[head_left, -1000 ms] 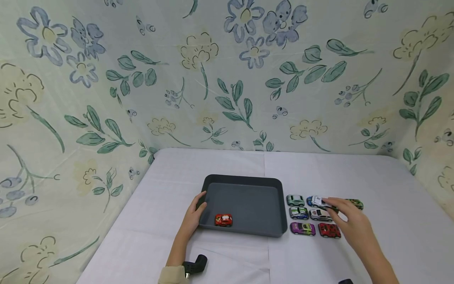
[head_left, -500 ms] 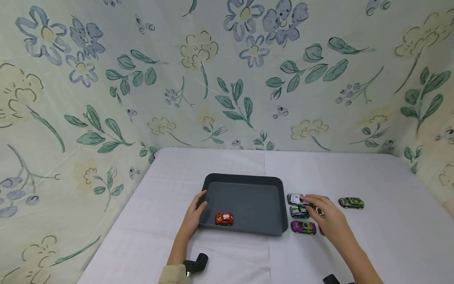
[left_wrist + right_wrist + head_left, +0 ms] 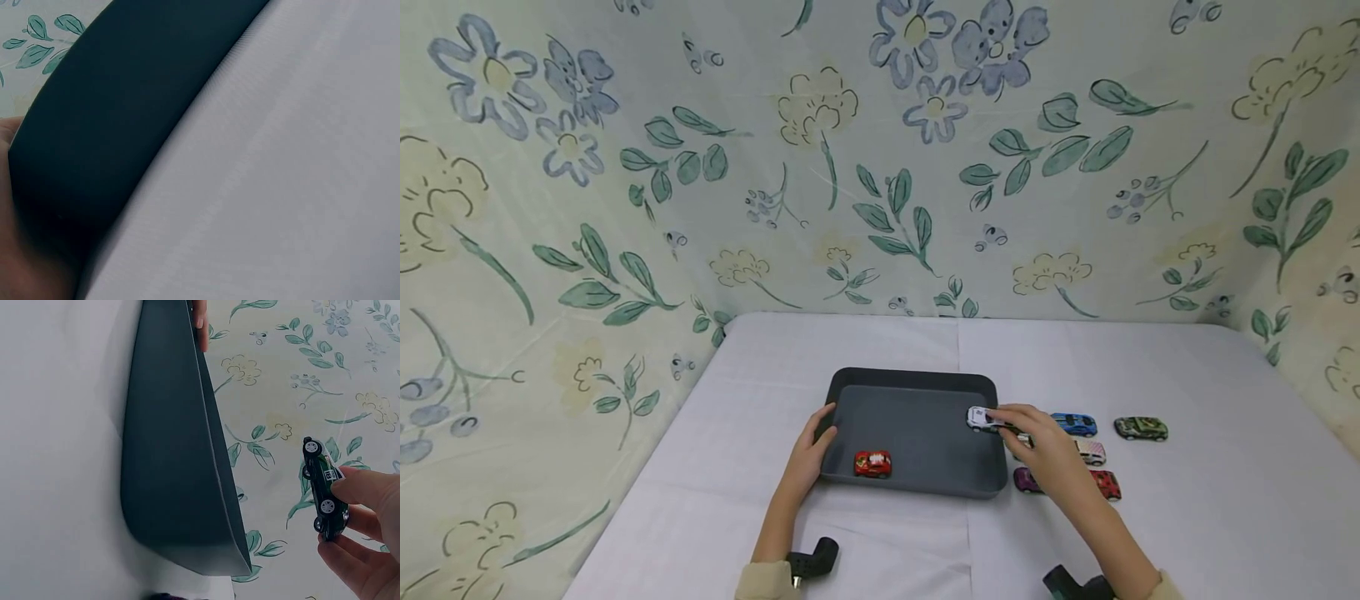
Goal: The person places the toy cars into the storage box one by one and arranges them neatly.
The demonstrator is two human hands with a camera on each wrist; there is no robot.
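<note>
A dark grey tray (image 3: 917,379) lies on the white table with a red toy car (image 3: 872,463) in its near left part. My left hand (image 3: 822,429) grips the tray's left rim, thumb over the edge; in the left wrist view only the tray's outer wall (image 3: 125,94) and a bit of palm (image 3: 12,219) show. My right hand (image 3: 1000,421) pinches a white toy car (image 3: 979,417) just above the tray's right rim. In the right wrist view that car (image 3: 325,487) shows its dark underside and white wheels, held between my fingertips (image 3: 365,487) beside the tray (image 3: 175,456).
More toy cars stand on the table right of the tray: a blue one (image 3: 1073,424), a dark green one (image 3: 1141,428), a white one (image 3: 1092,452), a red one (image 3: 1105,485) and a purple one (image 3: 1025,480) partly behind my wrist. Flowered cloth walls enclose the table.
My right hand has carried the white car leftward from the group of cars to the tray's right rim. The left hand has stayed on the tray.
</note>
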